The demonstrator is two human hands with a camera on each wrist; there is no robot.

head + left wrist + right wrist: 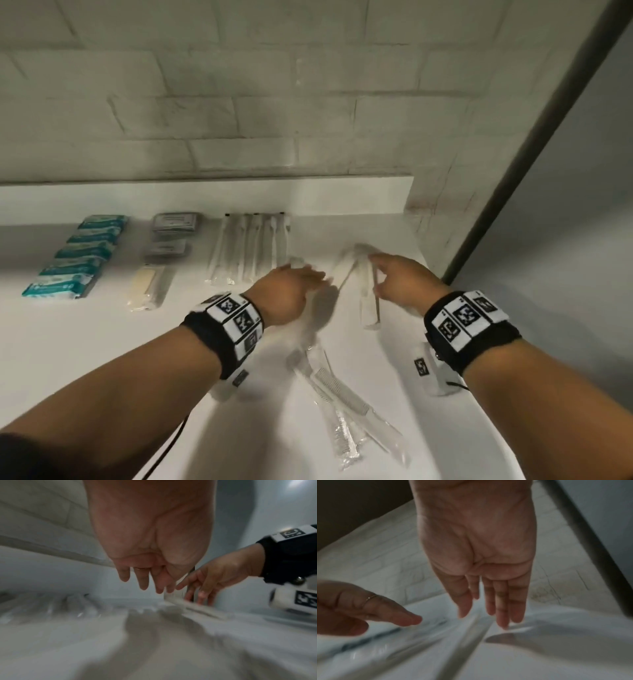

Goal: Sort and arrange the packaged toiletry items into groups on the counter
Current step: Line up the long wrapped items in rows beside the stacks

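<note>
On the white counter (85, 342), a loose pile of clear-wrapped white items (349, 270) lies between my hands. My left hand (308, 277) hovers just left of the pile, fingers straight and holding nothing; the left wrist view shows this too (145, 584). My right hand (380, 274) is on the pile's right side. Its spread, straight fingers (200, 595) touch a long wrapped item (188, 605). In the right wrist view, my right hand (491, 611) points down at blurred wrapped items (467, 635), with my left hand (385, 612) beside it.
Sorted groups line the back: teal boxes (78, 257), grey packets (173, 233), a cream wrapped item (145, 284) and a row of wrapped toothbrushes (250, 250). Wrapped combs (342, 387) lie near the front. A tiled wall and ledge (205, 195) stand behind, a dark post (534, 147) at right.
</note>
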